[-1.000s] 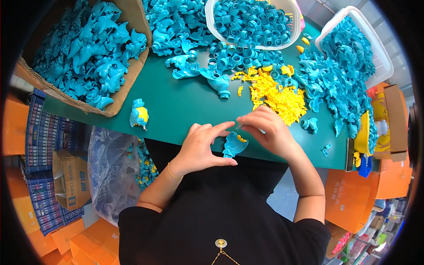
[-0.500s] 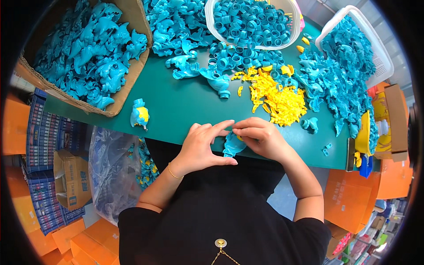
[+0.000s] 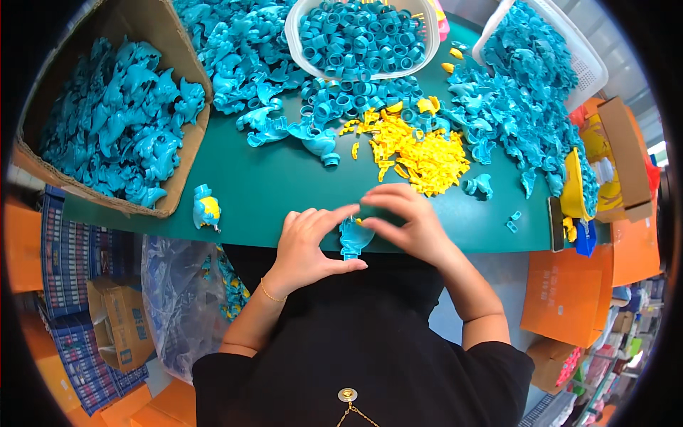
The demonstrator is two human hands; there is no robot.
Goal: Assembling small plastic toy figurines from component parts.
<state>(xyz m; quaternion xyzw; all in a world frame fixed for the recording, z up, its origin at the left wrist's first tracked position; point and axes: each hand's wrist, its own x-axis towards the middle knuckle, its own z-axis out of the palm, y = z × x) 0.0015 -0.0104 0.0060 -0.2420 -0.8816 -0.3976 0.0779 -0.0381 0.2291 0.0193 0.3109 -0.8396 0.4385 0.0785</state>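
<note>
Just past the table's near edge, my left hand (image 3: 306, 245) grips a hollow blue plastic shell piece (image 3: 354, 240) between thumb and fingers. A small yellow part (image 3: 358, 221) shows at the shell's upper edge; how it is seated I cannot tell. Close on the right is my right hand (image 3: 409, 224), its thumb and forefinger spread apart beside the shell, with nothing visible between them. A blue and yellow figure (image 3: 206, 208) stands at the left of the table. Beyond my hands lies a heap of small yellow parts (image 3: 427, 160).
A cardboard box (image 3: 192, 156) full of blue shells stands at left. Blue rings fill a white basket (image 3: 290, 43) at the back. Blue pieces pile up on the right before another white basket (image 3: 594, 75). A yellow tray (image 3: 571, 183) sits at the right edge of the green table (image 3: 270, 181).
My right thumb and forefinger have parted from a pinch at the shell. The left hand still grips the shell. The whole view has shifted, moving the table contents leftward in the picture.
</note>
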